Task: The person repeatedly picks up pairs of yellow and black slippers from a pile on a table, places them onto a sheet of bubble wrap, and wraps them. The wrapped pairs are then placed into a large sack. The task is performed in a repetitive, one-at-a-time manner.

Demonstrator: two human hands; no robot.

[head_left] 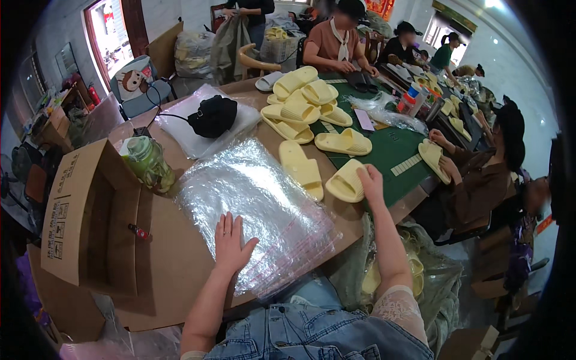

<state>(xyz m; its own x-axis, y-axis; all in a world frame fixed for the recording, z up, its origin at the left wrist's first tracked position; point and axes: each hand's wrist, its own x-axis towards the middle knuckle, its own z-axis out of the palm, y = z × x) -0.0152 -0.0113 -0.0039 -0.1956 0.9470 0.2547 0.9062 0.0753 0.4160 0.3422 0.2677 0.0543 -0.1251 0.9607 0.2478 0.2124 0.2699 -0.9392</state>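
Two bare hands work at the table edge. Nearest, the left hand (pixel 233 243) lies flat, fingers spread, on a stack of clear plastic bags (pixel 255 204). Farther out, the right hand (pixel 370 182) closes around a pale yellow slipper (pixel 344 182) at the green mat's (pixel 390 150) near edge. Beyond lie more yellow slippers (pixel 306 102), with an open cardboard box (pixel 84 216) to the left.

Table (pixel 180 264): clear bag stack (pixel 252 198), yellow slippers (pixel 306 114), green mat (pixel 390 150), open carton (pixel 84 222).
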